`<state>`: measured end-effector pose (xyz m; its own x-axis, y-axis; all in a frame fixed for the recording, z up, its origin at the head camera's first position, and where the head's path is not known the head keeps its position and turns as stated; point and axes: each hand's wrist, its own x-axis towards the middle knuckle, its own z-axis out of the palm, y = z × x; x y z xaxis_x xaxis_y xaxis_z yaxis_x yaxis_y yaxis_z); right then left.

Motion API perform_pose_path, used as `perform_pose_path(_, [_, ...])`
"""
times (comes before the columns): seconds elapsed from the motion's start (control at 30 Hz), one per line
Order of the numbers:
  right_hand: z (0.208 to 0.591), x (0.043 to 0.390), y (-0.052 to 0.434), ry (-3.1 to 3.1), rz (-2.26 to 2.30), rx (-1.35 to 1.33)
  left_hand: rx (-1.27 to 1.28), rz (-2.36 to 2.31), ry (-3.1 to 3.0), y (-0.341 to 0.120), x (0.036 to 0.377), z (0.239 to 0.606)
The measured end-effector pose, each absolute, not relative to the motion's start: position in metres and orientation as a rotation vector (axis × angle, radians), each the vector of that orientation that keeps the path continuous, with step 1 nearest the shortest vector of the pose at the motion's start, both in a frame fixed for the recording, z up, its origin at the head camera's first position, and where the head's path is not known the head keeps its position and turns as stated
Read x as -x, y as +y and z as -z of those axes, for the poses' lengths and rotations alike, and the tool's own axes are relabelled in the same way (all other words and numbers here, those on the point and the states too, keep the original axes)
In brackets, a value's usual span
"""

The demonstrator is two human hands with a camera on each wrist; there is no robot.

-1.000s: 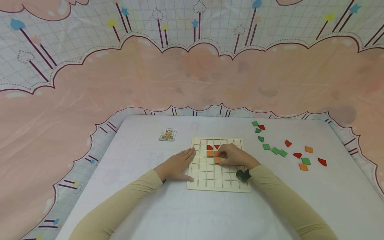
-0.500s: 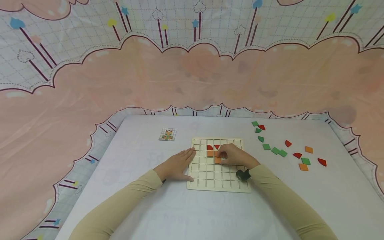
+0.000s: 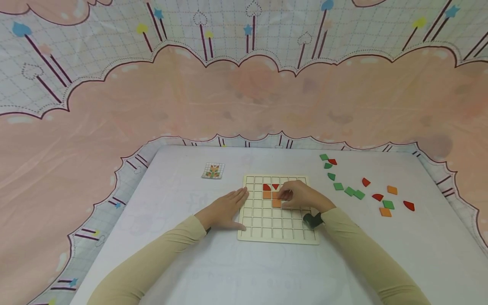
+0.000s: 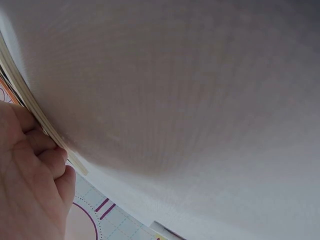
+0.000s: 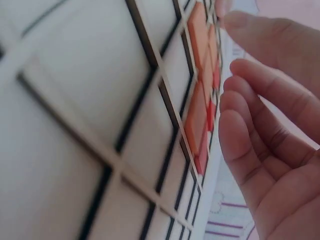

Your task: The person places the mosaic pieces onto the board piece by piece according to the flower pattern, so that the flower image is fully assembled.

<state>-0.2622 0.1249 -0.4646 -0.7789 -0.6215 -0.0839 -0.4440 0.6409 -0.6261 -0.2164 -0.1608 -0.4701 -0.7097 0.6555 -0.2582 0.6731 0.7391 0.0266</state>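
In the head view, a pale wooden grid board (image 3: 263, 235) lies on the table. Set in its upper cells are a red quarter-round tile (image 3: 266, 187), a red triangle (image 3: 275, 187) and three orange square tiles (image 3: 276, 203). My left hand (image 3: 225, 210) rests along the board's left edge, fingers extended and thumb spread; the left wrist view shows its fingers (image 4: 52, 160) against that edge. My right hand (image 3: 303, 197) hovers just right of the orange tiles, bent fingers partly covering cells. Between its thumb and fingers (image 5: 235, 135) no tile shows in the right wrist view.
A small pattern card (image 3: 213, 170) lies behind the board on the left. Loose tiles are scattered on the right: green squares (image 3: 338, 187), green quarter-rounds (image 3: 331, 176), red quarter-rounds (image 3: 409, 206) and orange squares (image 3: 392, 190). A patterned cloth (image 3: 244, 101) hangs behind the table.
My right hand has shifted slightly right, off the orange tiles, and uncovered more of the lower one. My left hand stays where it was.
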Motion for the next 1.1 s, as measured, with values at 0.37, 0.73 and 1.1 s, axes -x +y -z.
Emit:
perform_pose_path(0.37, [0.447, 0.264, 0.164, 2.565, 0.977, 0.935, -1.041, 0.118, 2.691, -0.160, 0.215, 0.470])
perform_pose_path(0.73, [0.429, 0.272, 0.227, 2.717, 0.965, 0.772, -1.023, 0.130, 2.685, -0.161, 0.217, 0.471])
perform_pose_path(1.1, [0.424, 0.291, 0.275, 2.787, 1.013, 0.649, -1.014, 0.108, 2.678, -0.161, 0.218, 0.474])
